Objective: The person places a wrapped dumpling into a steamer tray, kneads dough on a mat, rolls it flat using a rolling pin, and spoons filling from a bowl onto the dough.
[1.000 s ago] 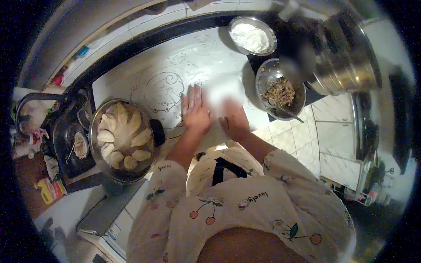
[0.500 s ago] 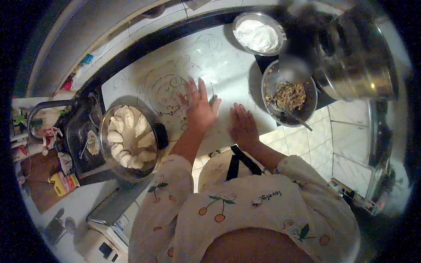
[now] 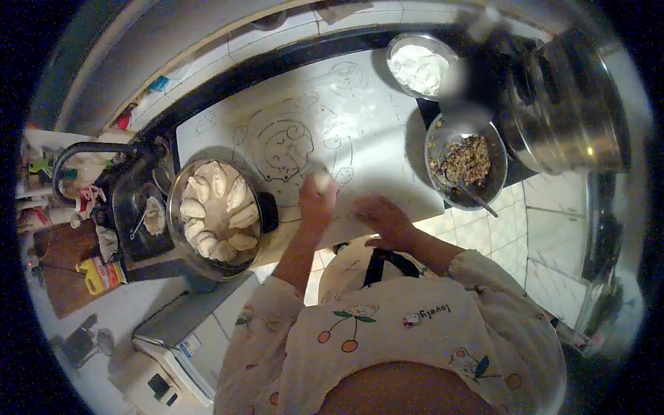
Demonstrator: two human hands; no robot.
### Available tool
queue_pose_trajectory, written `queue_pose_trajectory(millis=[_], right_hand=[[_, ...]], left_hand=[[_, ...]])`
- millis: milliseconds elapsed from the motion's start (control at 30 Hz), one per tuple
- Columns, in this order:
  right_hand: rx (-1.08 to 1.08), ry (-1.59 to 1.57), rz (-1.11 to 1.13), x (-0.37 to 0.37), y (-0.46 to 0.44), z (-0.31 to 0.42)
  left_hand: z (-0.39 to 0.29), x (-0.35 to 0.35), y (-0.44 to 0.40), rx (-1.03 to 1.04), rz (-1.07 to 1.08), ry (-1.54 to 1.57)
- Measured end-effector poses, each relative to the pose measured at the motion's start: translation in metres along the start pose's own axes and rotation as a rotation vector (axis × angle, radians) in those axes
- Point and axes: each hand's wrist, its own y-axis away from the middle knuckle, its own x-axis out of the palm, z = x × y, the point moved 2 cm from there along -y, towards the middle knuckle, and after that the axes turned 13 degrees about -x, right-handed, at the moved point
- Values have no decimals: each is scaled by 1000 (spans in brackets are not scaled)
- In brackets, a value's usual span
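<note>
My left hand [image 3: 317, 200] is closed over the white mat [image 3: 373, 131], near its front edge. A small pale lump of dough [image 3: 322, 181] shows in its fingers, slightly blurred. Just to the right, my right hand [image 3: 382, 216] has its fingers stretched toward the left one, low over the mat's front edge, with nothing seen in it. Line drawings of cartoon figures are printed on the mat. At the left, a round metal pan [image 3: 181, 242] with a dark handle holds several filled dumplings [image 3: 218, 181] set in a ring.
A bowl of white flour [image 3: 418, 68] stands at the back right. Nearer is a metal bowl [image 3: 503, 173] of chopped filling [image 3: 470, 162] with a spoon in it. A large steel pot [image 3: 567, 111] stands at the far right. A sink [image 3: 131, 200] with a black faucet [image 3: 97, 146] is at left.
My left hand has gone from flat and spread on the mat to closed around a pale dough lump, lower down. My right hand has turned its fingers leftward. The camera view has shifted slightly.
</note>
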Motion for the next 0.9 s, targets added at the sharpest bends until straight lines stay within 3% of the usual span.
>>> queue_pose_trajectory(millis=[67,100,167,200,267,333,433,533,633,733,833,900], right_hand=[[-20,-2,75,11,-2,-2],[-3,-8,99,16,-3,-2],[24,28,123,25,1,-5],[32,70,122,29,6,-7],[113,22,115,31,12,-4],[249,-157,95,32,11,5],[83,-76,-56,34,23,4],[3,14,32,24,20,8],[177,1,341,-1,2,16],[407,-16,440,-21,-16,11],[134,170,-515,-31,-24,-7],[154,171,-600,-27,-39,-40]], left_hand=[[0,-8,-20,-254,32,390],[-22,-18,-20,-331,64,445],[-51,-29,-12,-179,41,384],[-62,-28,-4,46,-19,267],[-88,-26,10,271,-110,-95],[-112,-26,17,267,-179,-584],[-110,-13,3,283,-95,-520],[-122,-5,-11,88,92,-747],[-94,16,-9,386,-71,-874],[-99,17,-2,526,-202,-842],[-102,17,-28,533,-248,-821],[-109,19,-54,522,-287,-810]])
